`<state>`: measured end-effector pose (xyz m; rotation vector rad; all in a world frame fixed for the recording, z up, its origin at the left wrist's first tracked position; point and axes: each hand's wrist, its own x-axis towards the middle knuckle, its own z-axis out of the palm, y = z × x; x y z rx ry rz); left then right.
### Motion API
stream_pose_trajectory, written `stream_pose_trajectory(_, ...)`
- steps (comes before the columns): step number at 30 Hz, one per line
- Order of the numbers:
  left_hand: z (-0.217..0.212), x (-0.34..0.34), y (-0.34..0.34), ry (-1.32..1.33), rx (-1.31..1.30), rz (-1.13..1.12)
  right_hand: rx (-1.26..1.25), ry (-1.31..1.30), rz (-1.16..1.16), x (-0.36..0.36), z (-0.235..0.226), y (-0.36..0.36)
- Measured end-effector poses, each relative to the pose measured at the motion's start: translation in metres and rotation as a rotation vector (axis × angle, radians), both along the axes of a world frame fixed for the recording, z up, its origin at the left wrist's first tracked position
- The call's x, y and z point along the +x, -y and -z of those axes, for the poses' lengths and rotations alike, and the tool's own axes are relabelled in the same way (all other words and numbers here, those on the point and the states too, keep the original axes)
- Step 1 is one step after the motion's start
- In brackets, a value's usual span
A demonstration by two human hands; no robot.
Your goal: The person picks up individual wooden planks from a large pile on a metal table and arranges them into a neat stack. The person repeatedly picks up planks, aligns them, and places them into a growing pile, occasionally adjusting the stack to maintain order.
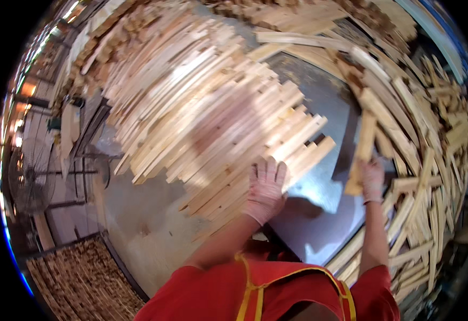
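My left hand [266,190], in a pale glove, lies with its fingers stretched out over the near ends of a wide layer of wooden strips [212,125]. The strips run side by side on a slant, their ends uneven. Off to the right, my gloved right hand [372,179] is closed on the near part of a short wooden board [363,150], its fingers partly hidden. That board is held beside a pile of loose wooden pieces [405,144]. Between my hands shows the smooth grey tabletop [319,208].
Long loose slats [421,224] lie crisscrossed along the right side. Stacked timber [111,37] stands at the far left. A large caged fan [30,174] is on the left, with a block of tightly packed wood ends [87,281] at the lower left. Sawdust [309,85] dots the far tabletop.
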<state>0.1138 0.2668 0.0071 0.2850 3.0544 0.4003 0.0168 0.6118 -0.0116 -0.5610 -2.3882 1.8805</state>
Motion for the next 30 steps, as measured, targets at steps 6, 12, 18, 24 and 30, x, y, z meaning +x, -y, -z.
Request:
stream_pose_trajectory(6, 0.04, 0.006, 0.009, -0.212, -0.006, 0.037, 0.073, 0.566, -0.281, 0.197, -0.002, 0.127)
stream_pose_trajectory(12, 0.017, 0.001, 0.013, -0.198, -0.003, 0.337, 0.25, 0.177, -0.947, 0.21, -0.024, 0.201)
stream_pose_trajectory(18, 0.007, 0.008, 0.013, -0.221, -0.131, 0.386, 0.869, 0.299, 0.155, 0.223, -0.031, 0.078)
stream_pose_trajectory(24, 0.01, 0.011, 0.011, -0.228, -0.128, 0.393, 0.989, 0.73, 0.392, 0.263, -0.011, 0.017)
stream_pose_trajectory(30, 0.014, 0.01, 0.012, -0.197, -0.126, 0.401, 0.885, 0.674, 0.372, 0.282, -0.01, -0.001)
